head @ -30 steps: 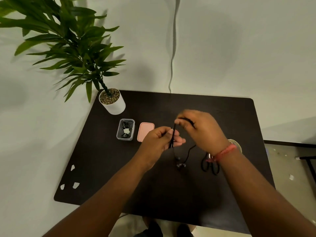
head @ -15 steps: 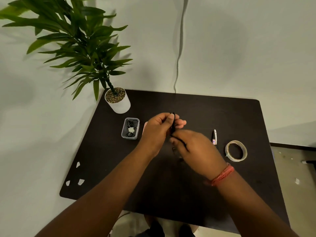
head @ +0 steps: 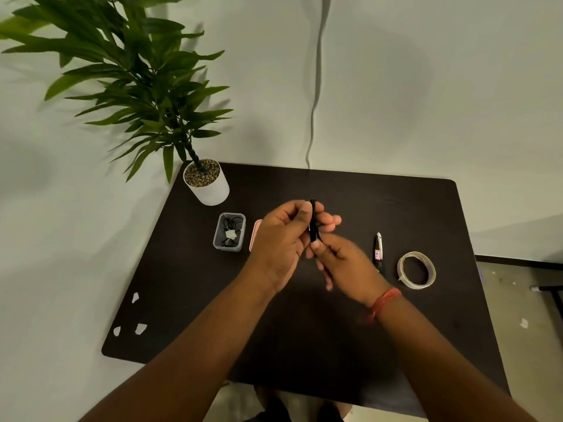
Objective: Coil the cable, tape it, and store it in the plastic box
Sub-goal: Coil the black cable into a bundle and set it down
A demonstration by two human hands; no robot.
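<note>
My left hand [head: 283,239] holds a thin black cable [head: 313,219] folded into a narrow upright bundle above the middle of the dark table [head: 380,205]. My right hand [head: 344,260] is just below and to the right of the bundle, its fingertips pinching the cable's lower end; the hand is blurred. A small clear plastic box [head: 229,231] with black cable and a pale scrap inside stands to the left. Its pink lid [head: 255,233] lies beside it, partly hidden by my left hand. A roll of pale tape [head: 416,270] lies at the right.
Scissors [head: 378,249] lie between my right hand and the tape roll. A potted plant in a white pot [head: 207,185] stands at the table's back left corner. Three pale tape scraps [head: 135,324] stick near the front left edge. A grey cord [head: 313,117] hangs down the wall.
My right hand moved from above the bundle down to its lower end, uncovering the scissors and the tape roll. The loose cable tail that trailed on the table is no longer seen.
</note>
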